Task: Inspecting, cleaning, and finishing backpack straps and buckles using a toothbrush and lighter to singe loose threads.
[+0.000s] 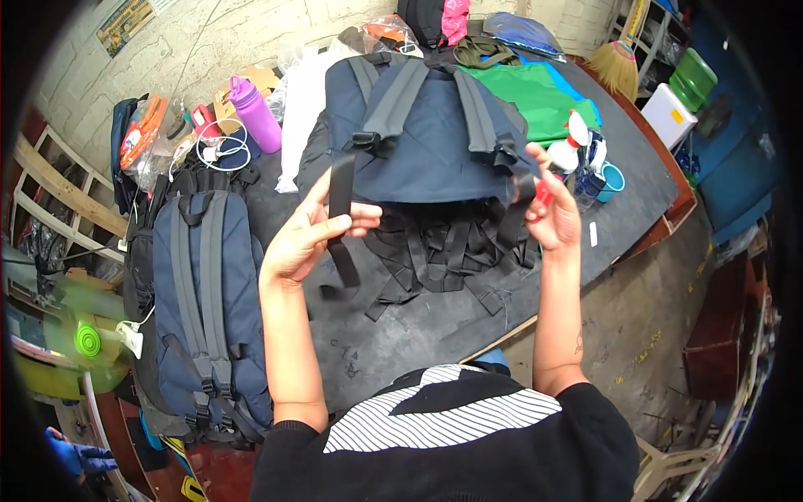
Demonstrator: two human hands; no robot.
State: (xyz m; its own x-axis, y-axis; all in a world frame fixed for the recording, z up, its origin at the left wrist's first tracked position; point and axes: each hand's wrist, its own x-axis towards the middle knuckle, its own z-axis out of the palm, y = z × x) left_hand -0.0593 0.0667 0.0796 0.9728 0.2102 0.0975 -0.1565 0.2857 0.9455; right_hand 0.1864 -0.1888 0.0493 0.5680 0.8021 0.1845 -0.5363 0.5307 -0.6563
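Note:
A navy backpack (pixel 427 167) with grey shoulder straps lies in front of me on the dark table, its back panel facing up. My left hand (pixel 305 234) pinches a black webbing strap (pixel 341 188) between thumb and fingers; the strap runs from the buckle (pixel 365 140) on the left shoulder strap, and its loose end hangs below my hand. At the bag's right side, my right hand (pixel 556 209) has its fingers curled at the other black webbing strap (pixel 520 205), below the right buckle (pixel 504 152). More black straps (pixel 452 251) lie bunched on the table under the bag's near edge.
Another navy backpack (pixel 201 284) lies at the left. Behind it stand a purple bottle (pixel 255 113) and a white cable (pixel 222 146). At the right are a spray bottle (pixel 570 142), a blue cup (pixel 611 180) and green fabric (pixel 535 96). A broom (pixel 619 67) leans by the wall.

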